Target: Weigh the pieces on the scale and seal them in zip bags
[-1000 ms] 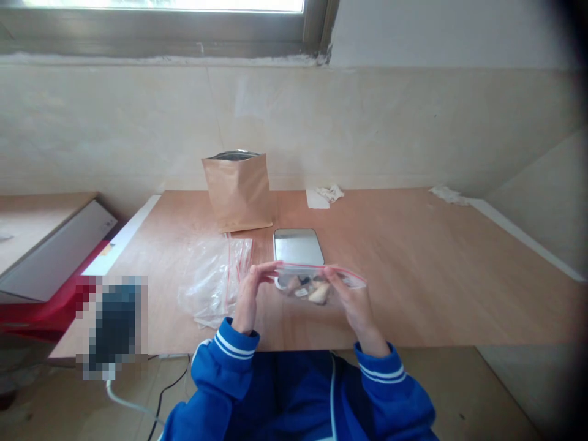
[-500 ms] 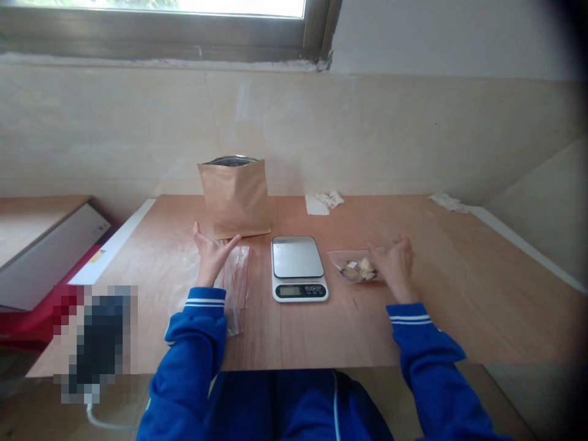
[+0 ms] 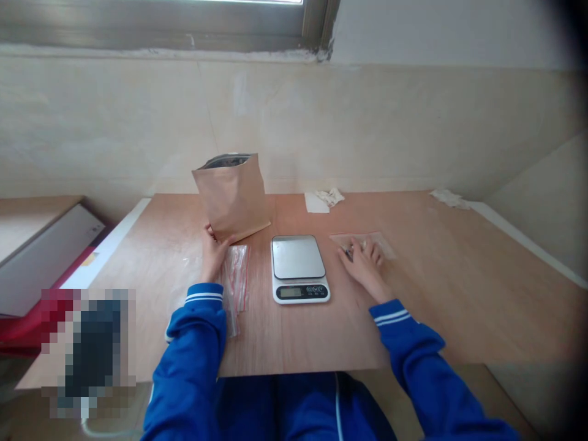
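My left hand (image 3: 214, 252) is at the lower left corner of a brown kraft paper pouch (image 3: 234, 199), thumb along its bottom edge and fingers at its side. The pouch stands slightly tilted with its silvery mouth open. On the right, my right hand (image 3: 364, 260) is over a small clear zip bag (image 3: 386, 244) with a red seal line, fingers curled onto it. The pale pieces seen inside it are now mostly covered by the hand. Between the hands sits a white kitchen scale (image 3: 298, 260) with a bare steel plate; its display is unreadable.
Flat clear zip bags (image 3: 236, 278) with red seals lie beside my left wrist. A white card and crumpled tissue (image 3: 329, 197) lie at the back, another tissue (image 3: 449, 198) at the back right. A blurred dark device (image 3: 94, 349) with a white cable is at the front left.
My left hand has closed in on the pouch's lower corner, and the pouch has turned and tilted a little. My right hand has moved left onto the zip bag, which sits slightly farther back.
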A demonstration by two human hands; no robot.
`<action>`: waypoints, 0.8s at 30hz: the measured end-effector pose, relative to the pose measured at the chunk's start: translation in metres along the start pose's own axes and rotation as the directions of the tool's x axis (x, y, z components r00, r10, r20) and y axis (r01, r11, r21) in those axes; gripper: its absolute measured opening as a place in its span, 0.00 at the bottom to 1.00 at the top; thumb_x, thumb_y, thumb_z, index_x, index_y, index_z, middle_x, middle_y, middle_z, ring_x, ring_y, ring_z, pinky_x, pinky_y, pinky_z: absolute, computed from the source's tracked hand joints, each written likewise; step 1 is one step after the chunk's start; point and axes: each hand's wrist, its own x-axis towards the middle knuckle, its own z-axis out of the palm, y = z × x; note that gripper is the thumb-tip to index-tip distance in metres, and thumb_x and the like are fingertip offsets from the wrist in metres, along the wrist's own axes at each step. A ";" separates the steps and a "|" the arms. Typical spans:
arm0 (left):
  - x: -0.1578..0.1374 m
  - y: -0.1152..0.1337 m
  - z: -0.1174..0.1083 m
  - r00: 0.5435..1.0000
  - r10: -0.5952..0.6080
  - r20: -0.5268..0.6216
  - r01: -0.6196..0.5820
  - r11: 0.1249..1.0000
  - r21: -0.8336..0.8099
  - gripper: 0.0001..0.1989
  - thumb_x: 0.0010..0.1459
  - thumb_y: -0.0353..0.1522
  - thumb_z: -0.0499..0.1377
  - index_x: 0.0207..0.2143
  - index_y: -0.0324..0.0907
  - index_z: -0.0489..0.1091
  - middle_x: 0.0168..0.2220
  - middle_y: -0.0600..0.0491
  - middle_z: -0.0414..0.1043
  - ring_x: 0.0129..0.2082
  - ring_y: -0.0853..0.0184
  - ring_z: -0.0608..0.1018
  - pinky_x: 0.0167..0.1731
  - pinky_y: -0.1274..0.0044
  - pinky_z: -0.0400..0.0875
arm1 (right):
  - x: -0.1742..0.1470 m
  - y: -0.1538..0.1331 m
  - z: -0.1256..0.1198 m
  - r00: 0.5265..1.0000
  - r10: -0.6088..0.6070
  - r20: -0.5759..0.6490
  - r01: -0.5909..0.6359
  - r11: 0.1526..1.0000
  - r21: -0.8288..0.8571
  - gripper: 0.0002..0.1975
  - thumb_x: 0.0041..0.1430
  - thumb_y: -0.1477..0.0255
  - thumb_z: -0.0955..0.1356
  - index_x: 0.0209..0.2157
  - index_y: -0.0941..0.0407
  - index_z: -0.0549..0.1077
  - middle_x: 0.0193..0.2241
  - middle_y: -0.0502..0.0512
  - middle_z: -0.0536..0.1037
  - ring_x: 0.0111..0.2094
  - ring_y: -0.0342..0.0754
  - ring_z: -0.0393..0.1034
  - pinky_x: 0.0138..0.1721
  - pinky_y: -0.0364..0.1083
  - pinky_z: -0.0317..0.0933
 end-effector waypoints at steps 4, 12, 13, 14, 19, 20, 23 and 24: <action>-0.008 0.006 -0.004 0.998 -0.035 -0.046 0.039 0.995 0.092 0.24 0.49 0.34 0.65 0.47 0.42 0.61 0.35 0.54 0.70 0.33 0.67 0.74 0.37 0.72 0.71 | 0.003 -0.043 -0.041 0.958 -0.244 -0.151 0.270 0.946 0.183 0.28 0.65 0.58 0.59 0.63 0.55 0.58 0.65 0.69 0.49 0.67 0.68 0.41 0.60 0.70 0.43; -0.011 0.005 -0.008 0.999 0.031 -0.008 -0.031 1.000 0.001 0.20 0.49 0.30 0.60 0.46 0.43 0.62 0.39 0.52 0.71 0.39 0.65 0.76 0.39 0.73 0.71 | -0.046 -0.157 -0.085 0.544 -0.780 -0.308 0.839 0.500 0.215 0.26 0.68 0.65 0.56 0.65 0.53 0.51 0.66 0.60 0.49 0.68 0.53 0.38 0.66 0.58 0.45; -0.012 0.005 -0.009 1.000 0.030 -0.003 -0.030 1.000 -0.005 0.20 0.49 0.30 0.60 0.46 0.43 0.62 0.39 0.52 0.71 0.39 0.64 0.76 0.39 0.73 0.71 | -0.048 -0.163 -0.083 0.544 -0.777 -0.317 0.839 0.507 0.197 0.26 0.69 0.65 0.56 0.65 0.54 0.51 0.66 0.60 0.49 0.69 0.54 0.38 0.66 0.59 0.45; -0.013 0.005 -0.009 1.000 0.023 -0.003 -0.023 1.000 -0.007 0.20 0.50 0.31 0.60 0.47 0.43 0.62 0.39 0.52 0.71 0.39 0.64 0.76 0.39 0.73 0.71 | -0.048 -0.166 -0.081 0.547 -0.771 -0.326 0.836 0.519 0.177 0.25 0.69 0.66 0.56 0.64 0.56 0.53 0.66 0.61 0.50 0.68 0.54 0.38 0.66 0.60 0.45; -0.020 0.017 -0.009 1.000 0.018 -0.024 -0.016 0.998 0.056 0.17 0.50 0.34 0.61 0.43 0.42 0.64 0.35 0.53 0.72 0.35 0.66 0.76 0.38 0.73 0.71 | -0.062 -0.165 -0.081 0.457 -0.852 -0.257 0.884 0.467 0.025 0.15 0.68 0.74 0.56 0.45 0.58 0.72 0.48 0.62 0.74 0.56 0.55 0.63 0.60 0.56 0.56; -0.021 0.020 -0.008 1.000 0.023 -0.016 -0.022 0.998 0.062 0.18 0.50 0.35 0.61 0.44 0.42 0.65 0.35 0.53 0.72 0.35 0.65 0.76 0.38 0.73 0.70 | -0.067 -0.165 -0.083 0.441 -0.874 -0.206 0.894 0.449 0.007 0.15 0.67 0.76 0.56 0.42 0.58 0.73 0.43 0.61 0.76 0.50 0.54 0.68 0.54 0.54 0.62; -0.024 0.025 -0.005 0.999 0.036 0.025 -0.038 0.995 0.087 0.22 0.51 0.35 0.62 0.49 0.43 0.65 0.40 0.50 0.72 0.39 0.63 0.75 0.42 0.70 0.70 | -0.083 -0.165 -0.089 0.469 -0.877 -0.106 0.880 0.474 -0.028 0.13 0.65 0.80 0.58 0.44 0.60 0.71 0.39 0.61 0.76 0.40 0.52 0.72 0.38 0.49 0.69; -0.024 0.026 -0.005 0.998 0.041 0.037 -0.045 0.993 0.112 0.22 0.51 0.35 0.61 0.50 0.43 0.65 0.42 0.49 0.72 0.42 0.62 0.74 0.44 0.69 0.70 | -0.087 -0.165 -0.090 0.491 -0.865 -0.106 0.866 0.497 -0.044 0.14 0.64 0.81 0.58 0.46 0.60 0.70 0.41 0.62 0.76 0.40 0.53 0.71 0.35 0.49 0.70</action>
